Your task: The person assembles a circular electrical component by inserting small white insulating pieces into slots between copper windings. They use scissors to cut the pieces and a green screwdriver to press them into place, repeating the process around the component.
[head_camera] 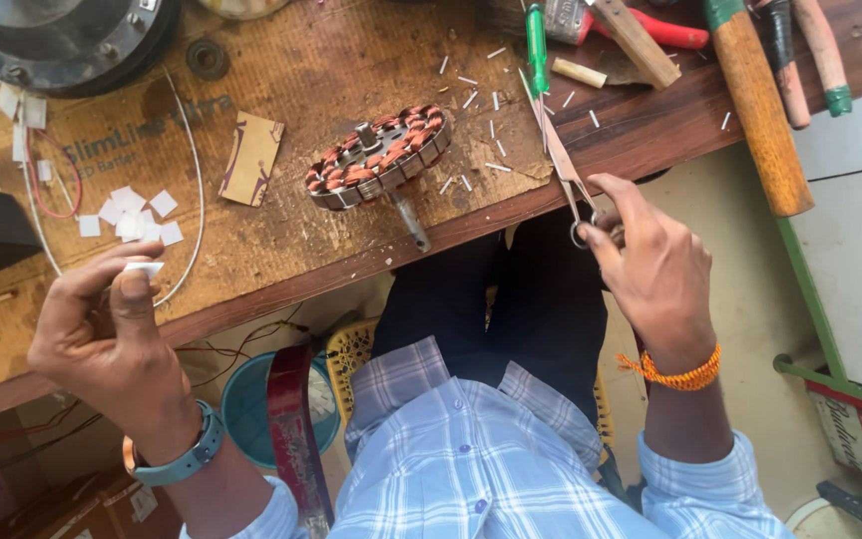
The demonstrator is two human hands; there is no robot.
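My left hand [102, 334] pinches a small white paper piece [142, 269] between thumb and fingers, above the near edge of the wooden workbench [291, 250]. My right hand [646, 260] grips a pair of scissors [576, 205] by the handle rings, blades pointing away along a thin strip of card [551, 140]. A round motor stator [379, 157] with copper windings and a central shaft lies on the bench between my hands.
A pile of cut white paper squares [132, 215] lies at the left, beside a brown card piece [251, 158]. Short white slivers litter the bench. Wooden-handled tools [760, 110] and a green screwdriver [536, 45] lie at the back right. A round metal housing [62, 40] sits back left.
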